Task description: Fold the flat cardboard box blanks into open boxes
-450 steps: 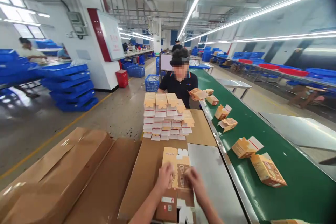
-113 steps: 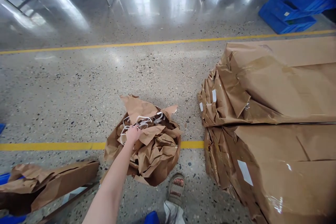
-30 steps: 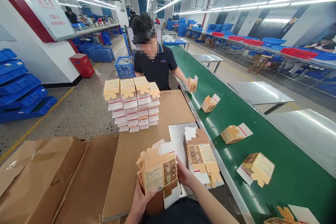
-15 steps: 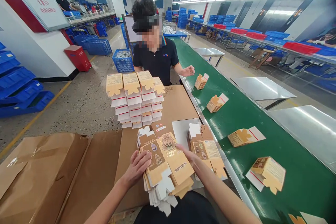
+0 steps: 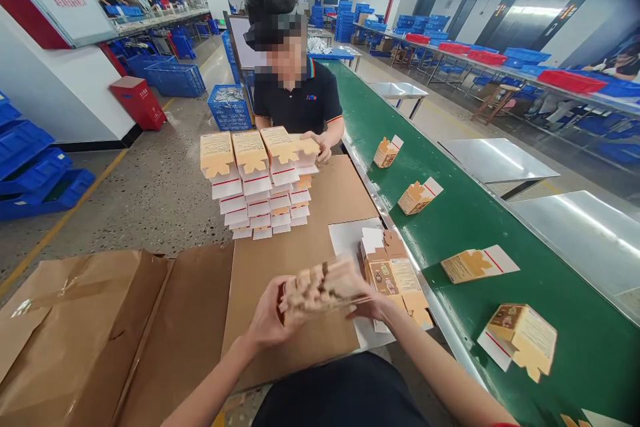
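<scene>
Both of my hands hold a stack of flat tan carton blanks, blurred by motion, above a brown cardboard sheet. My left hand grips the stack's left end. My right hand holds its right end. Just to the right lies a smaller pile of flat blanks on a white sheet. Farther back stands a tall stack of blanks, and a co-worker in a black shirt has a hand on its top.
A green conveyor belt runs along the right, carrying several folded cartons. Brown paper-wrapped bundles lie at my left. Blue crates and a red bin stand on the floor at the left.
I have turned the stack from flat-face-up to nearly edge-on and lifted it a little. The co-worker's hand moved from the belt onto the tall stack. Cartons rode the belt toward me.
</scene>
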Tool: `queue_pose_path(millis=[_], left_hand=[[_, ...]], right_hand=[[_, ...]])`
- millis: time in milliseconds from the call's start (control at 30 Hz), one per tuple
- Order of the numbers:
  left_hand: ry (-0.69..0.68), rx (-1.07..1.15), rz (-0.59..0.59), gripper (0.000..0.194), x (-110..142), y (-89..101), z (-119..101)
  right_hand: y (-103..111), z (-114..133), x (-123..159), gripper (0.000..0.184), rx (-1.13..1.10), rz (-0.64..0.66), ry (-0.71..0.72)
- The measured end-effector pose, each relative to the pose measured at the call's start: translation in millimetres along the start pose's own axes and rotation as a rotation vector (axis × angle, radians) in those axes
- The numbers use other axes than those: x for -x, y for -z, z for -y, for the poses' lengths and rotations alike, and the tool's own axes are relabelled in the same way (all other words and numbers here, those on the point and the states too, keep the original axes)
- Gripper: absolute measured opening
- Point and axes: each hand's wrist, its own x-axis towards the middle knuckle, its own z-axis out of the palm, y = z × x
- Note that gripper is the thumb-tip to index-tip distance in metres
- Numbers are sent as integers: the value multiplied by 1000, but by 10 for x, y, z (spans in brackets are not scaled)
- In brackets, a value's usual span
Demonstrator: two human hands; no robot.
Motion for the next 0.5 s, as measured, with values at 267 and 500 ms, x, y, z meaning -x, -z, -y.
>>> queue_pose_path(millis=[267, 500], left_hand=[[600, 552, -191, 65, 257, -423, 232], [890, 832, -290, 52, 353, -482, 461]], right_hand=[[54, -219, -190, 83, 93, 53, 184], [22, -673, -367, 74, 127, -84, 61]])
